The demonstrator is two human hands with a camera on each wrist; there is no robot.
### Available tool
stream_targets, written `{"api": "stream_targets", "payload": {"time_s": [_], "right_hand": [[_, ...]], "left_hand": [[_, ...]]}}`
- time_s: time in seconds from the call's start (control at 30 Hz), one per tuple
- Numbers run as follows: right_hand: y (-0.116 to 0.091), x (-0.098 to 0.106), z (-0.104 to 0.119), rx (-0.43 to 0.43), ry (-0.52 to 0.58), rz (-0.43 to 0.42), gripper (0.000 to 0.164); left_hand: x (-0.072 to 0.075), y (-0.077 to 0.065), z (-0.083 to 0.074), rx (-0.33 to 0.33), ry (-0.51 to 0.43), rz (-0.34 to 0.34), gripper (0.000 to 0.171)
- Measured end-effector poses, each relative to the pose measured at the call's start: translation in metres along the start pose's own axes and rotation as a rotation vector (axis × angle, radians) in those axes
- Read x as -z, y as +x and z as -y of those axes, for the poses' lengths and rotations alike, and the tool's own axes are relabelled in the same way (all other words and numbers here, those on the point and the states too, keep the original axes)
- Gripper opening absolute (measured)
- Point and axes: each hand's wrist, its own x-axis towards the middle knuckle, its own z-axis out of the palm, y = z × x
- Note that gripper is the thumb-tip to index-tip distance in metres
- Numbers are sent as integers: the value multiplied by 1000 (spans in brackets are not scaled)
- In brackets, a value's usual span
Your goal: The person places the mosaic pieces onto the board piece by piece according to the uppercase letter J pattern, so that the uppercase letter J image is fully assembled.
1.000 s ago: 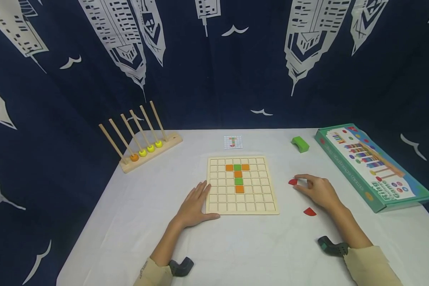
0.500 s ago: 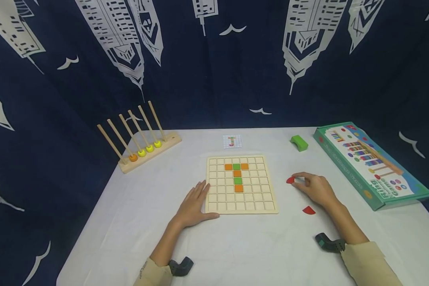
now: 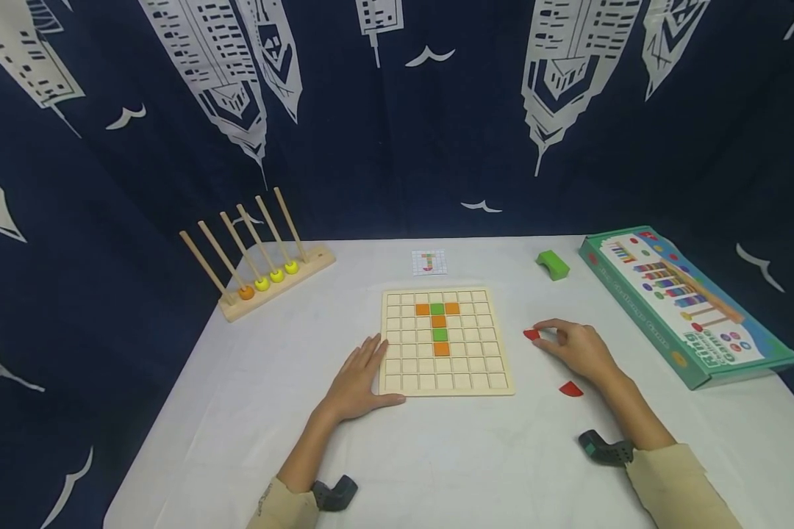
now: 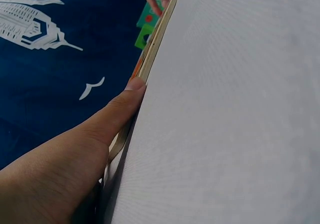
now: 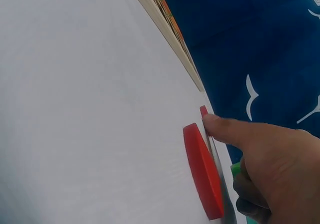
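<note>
My right hand [image 3: 581,353] pinches a small red quarter-circle block [image 3: 530,334] between thumb and fingers, low over the table to the right of the board. Nearer me lies a second red quarter-circle block [image 3: 571,389], large in the right wrist view. My left hand [image 3: 356,380] has its fingers straight, resting at the left edge of the wooden grid board [image 3: 476,380]. Orange and green squares [image 3: 440,321] form a T on that board. Behind it lies a small card [image 3: 429,262] with a J-shaped coloured pattern.
A green arch block [image 3: 553,265] sits at the back right, beside a large green toy box [image 3: 688,301]. At the back left stands a wooden peg rack [image 3: 314,257] with several yellow and orange beads. The white table [image 3: 463,463] ends at a dark patterned curtain [image 3: 397,147].
My right hand has shifted slightly left with the red quarter-circle block, toward the board. The left hand stays at the board's edge.
</note>
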Motion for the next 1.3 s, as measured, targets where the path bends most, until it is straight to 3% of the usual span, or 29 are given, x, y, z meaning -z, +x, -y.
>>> {"api": "stream_targets", "payload": {"time_s": [0.1,0.37,0.6,0.77,1.0,1.13,1.3], "right_hand": [[0,0,-1,-14,-7,-22,29],[0,-1,3,8,49,41,30],[-1,0,9,33,46,24,30],[0,-1,34,141,77,10,30],[-3,-24,85,332,155,126,24],[-1,-39,105,382,167,156,23],[3,-52,118,427,172,129,23]], "left_hand": [[0,0,0,0,3,1,107],[-1,0,-1,-1,-8,-2,106],[-3,1,0,-5,-5,-7,106],[-3,0,1,-13,3,-16,107],[-2,0,1,-10,-5,-8,106],[-1,0,0,1,7,1,106],[1,-1,0,5,8,16,105]]}}
